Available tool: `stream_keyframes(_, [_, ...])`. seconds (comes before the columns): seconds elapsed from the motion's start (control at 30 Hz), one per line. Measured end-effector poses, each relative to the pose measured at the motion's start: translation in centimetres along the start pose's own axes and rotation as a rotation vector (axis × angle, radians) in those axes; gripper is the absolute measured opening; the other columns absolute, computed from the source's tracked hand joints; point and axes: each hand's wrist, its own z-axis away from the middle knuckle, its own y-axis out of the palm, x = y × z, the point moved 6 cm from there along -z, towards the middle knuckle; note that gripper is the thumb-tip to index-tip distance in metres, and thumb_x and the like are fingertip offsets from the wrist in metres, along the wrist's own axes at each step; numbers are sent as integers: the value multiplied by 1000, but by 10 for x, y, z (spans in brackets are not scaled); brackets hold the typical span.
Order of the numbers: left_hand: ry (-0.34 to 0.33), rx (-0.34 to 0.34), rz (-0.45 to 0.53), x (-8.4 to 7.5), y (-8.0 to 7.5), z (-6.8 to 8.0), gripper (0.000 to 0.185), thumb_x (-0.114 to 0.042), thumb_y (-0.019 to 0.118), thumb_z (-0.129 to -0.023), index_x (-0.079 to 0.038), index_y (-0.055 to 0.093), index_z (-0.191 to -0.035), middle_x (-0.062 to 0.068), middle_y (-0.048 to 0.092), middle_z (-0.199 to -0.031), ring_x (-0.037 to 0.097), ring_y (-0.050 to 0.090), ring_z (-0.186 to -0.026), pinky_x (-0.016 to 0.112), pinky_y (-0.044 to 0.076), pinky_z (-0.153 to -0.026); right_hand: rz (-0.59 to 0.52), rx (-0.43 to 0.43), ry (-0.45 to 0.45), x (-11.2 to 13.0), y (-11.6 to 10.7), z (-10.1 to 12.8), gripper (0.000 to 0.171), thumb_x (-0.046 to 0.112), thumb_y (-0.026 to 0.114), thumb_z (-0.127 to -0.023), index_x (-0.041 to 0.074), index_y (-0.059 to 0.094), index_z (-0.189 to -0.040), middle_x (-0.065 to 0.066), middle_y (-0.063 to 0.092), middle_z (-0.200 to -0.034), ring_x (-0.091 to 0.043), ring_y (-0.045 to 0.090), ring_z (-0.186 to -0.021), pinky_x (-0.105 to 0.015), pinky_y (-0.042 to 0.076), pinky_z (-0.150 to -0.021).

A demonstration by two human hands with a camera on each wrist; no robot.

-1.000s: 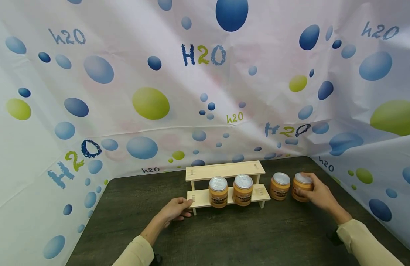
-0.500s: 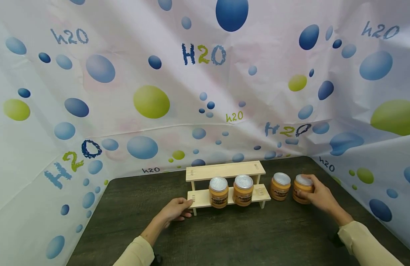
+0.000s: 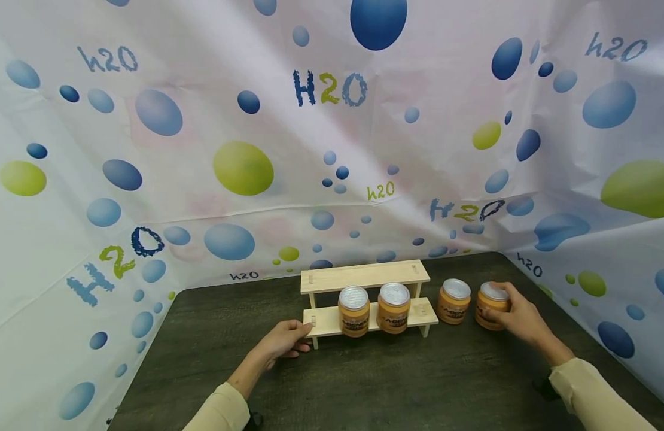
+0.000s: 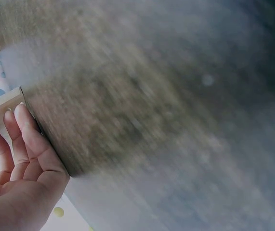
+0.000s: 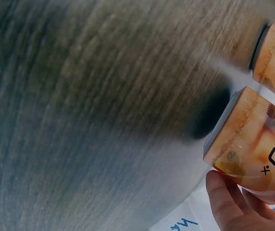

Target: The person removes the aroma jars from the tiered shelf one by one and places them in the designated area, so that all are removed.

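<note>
In the head view my left hand [image 3: 283, 340] pinches the left end of the lower board of a two-step wooden shelf [image 3: 426, 314], thumb on top and fingers lower. In the left wrist view those fingers lie by the shelf's pale wood [image 4: 7, 99]. Two orange jars with silver lids, a left one [image 3: 354, 312] and a right one [image 3: 393, 308], stand on the lower step. My right hand [image 3: 520, 314] grips a matching jar [image 5: 253, 139] at the far right, fingers at its lid and side. Whether its base touches the table cannot be told.
Another orange jar [image 3: 453, 302] stands on the dark wood-grain table [image 3: 364, 383], between the shelf and the gripped jar. The shelf's upper step [image 3: 364, 276] bears nothing. A white sheet [image 3: 289, 143] printed with bubbles hangs behind and along both sides.
My right hand and its jar have shifted slightly right, so the gap to the neighbouring jar is a little wider. My left hand and the shelf look unmoved.
</note>
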Motion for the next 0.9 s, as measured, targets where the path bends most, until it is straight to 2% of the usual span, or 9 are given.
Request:
stream_keyframes(0.37, [-6, -3, 0, -2, 0, 1, 44, -50, 51, -89, -7, 58, -97, 6, 64, -93, 13, 64, -78, 32, 51, -67, -1, 2, 4, 2, -3, 1, 72, 41, 64, -83, 8, 29, -137, -33, 47, -117, -44, 55, -96, -41, 47, -64])
stream_keyframes(0.73, [-8, -6, -4, 0, 0, 1, 45, -51, 51, -89, -7, 58, -98, 5, 64, -93, 13, 64, -78, 32, 51, -67, 24, -1, -4, 2, 0, 1, 72, 44, 65, -82, 10, 32, -135, -33, 49, -116, -44, 55, -96, -43, 47, -66])
stream_keyframes(0.9, [-7, -7, -4, 0, 0, 1, 45, -51, 51, -89, -8, 58, -97, 5, 64, -92, 12, 64, -77, 31, 51, -66, 32, -6, -19, 3, 0, 2, 69, 39, 66, -83, 9, 32, -135, -32, 48, -117, -45, 55, -97, -45, 47, -66])
